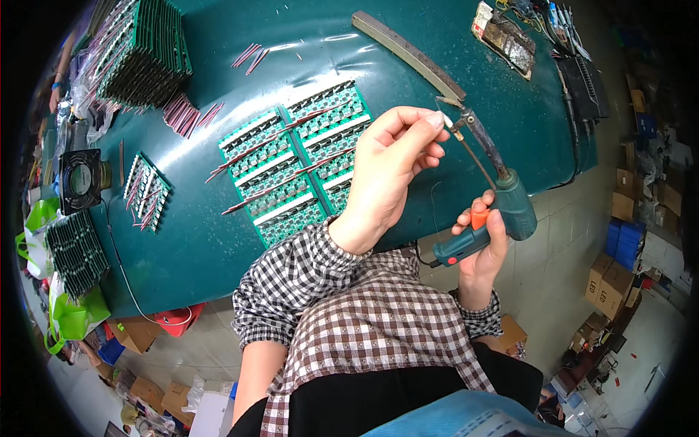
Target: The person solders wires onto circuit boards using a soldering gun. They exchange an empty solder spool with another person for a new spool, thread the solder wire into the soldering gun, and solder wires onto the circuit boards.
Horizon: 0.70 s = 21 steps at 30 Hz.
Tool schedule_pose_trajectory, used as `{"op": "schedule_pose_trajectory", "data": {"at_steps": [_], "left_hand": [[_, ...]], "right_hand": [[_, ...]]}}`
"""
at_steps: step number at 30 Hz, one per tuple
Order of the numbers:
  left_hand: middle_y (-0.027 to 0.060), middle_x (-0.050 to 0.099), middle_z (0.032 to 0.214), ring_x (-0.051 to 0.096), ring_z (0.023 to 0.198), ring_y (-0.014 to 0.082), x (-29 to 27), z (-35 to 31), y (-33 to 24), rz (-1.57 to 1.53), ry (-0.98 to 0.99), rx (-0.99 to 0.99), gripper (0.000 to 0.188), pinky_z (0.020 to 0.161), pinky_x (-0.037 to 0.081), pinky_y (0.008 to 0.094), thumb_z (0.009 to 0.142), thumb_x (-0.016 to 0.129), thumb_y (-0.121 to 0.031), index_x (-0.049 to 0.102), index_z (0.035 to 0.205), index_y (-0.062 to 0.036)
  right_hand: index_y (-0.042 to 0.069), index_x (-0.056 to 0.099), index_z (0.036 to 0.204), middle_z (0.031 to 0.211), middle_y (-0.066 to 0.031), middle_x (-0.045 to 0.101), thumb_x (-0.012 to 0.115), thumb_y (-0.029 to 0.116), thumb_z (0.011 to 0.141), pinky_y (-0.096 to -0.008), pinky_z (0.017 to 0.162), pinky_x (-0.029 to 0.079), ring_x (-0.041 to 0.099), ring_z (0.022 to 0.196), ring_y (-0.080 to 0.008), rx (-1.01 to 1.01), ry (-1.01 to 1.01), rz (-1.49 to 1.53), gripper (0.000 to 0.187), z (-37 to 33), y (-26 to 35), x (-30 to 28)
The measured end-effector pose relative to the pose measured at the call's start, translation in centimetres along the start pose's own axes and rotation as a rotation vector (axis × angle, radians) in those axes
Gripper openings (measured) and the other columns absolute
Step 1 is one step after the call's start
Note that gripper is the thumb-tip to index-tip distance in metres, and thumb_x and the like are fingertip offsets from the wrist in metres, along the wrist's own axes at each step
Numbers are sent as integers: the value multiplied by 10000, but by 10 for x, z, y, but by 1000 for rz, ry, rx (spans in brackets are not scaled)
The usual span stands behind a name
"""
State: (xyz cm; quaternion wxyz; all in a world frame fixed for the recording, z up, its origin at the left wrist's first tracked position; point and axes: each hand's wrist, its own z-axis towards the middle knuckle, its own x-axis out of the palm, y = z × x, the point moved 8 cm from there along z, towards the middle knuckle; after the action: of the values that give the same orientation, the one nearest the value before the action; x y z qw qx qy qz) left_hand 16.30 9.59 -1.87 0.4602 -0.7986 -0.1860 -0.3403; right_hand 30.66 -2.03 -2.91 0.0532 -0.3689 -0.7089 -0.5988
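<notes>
My right hand [484, 244] is wrapped round the handle of a green soldering gun [515, 207], with a finger at its orange trigger [478, 217]. The gun's tip points up and away from me. Beside the tip, my left hand [393, 164] pinches thumb and forefinger together at the end of the thin solder feed tube [477, 162]; what lies between the fingertips is too small to make out. Left of that hand, two green circuit board panels [271, 191] lie side by side on the green table. Red and black wires [280, 188] lie across them.
A tall stack of boards [145, 54] and bundled wires [188, 115] stand far left. Nearer are a small wired board [148, 191], a black fan [81, 178] and more boards [76, 251]. A metal bar [408, 52] and a blackened tray [504, 40] lie at the far right.
</notes>
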Motion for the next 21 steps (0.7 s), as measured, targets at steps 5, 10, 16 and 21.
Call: {"op": "schedule_pose_trajectory", "data": {"at_steps": [5,10,16,21], "left_hand": [[69,629,927,582,781,102,-22,-18,-36,309,-41,172,246,693,472,213,870,609,-144,584,1076,-13],[87,605,816,601,748,179,-66,-41,-105,1202,-254,650,110,659,473,283,779,634,-41,621,885,-13],[86,575,762,586,707,245,-50,-32,-66,1670,-150,605,141,632,457,346,734,678,-109,601,826,-35],[94,576,744,574,705,275,-50,-20,-55,1738,-156,610,99,631,449,367,726,655,-85,590,786,-40]], "right_hand": [[-23,500,1095,938,-119,548,570,171,864,-341,625,565,633,788,-238,-159,-54,-144,309,12,58,-21],[-75,447,1201,1088,-172,545,496,168,898,-393,749,562,596,976,-327,-620,-154,-661,391,-17,222,-63],[-84,389,1194,1124,-184,475,454,248,922,-377,817,546,528,1077,-349,-695,-77,-640,434,-48,296,-59],[-74,362,1280,1104,-183,534,512,268,903,-374,701,578,555,1033,-333,-308,12,-588,530,-8,180,-46]]}}
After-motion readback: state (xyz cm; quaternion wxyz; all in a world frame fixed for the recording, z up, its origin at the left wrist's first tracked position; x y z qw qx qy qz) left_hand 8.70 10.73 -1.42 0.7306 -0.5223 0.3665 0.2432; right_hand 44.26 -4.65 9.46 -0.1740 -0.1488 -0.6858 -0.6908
